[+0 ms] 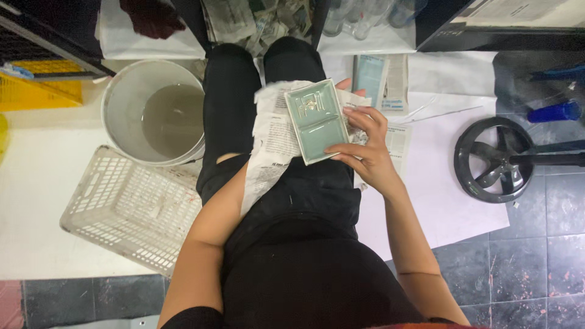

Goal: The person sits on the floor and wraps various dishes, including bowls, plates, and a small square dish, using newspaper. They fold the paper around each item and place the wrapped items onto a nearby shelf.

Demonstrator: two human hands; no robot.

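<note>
From my head camera, my right hand (364, 152) with its grip holding a pale green two-part ceramic dish (317, 120) on newspaper (268, 152) over my lap, my left hand hidden under the paper, its grip I cannot tell, white bucket (131, 97) and plastic basket (122, 213) at my left.

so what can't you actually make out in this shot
- Left hand: head view, hidden under the newspaper sheet and the pale green two-compartment ceramic dish; its grip cannot be told.
- Right hand: its palm is turned away; only the fingers on the dish edge show.
- Bucket: murky water hides its bottom.
- Glassware: cut off by the top edge.
- Person at top left: only a dark sleeve and hand show, cut off by the top edge.
</note>
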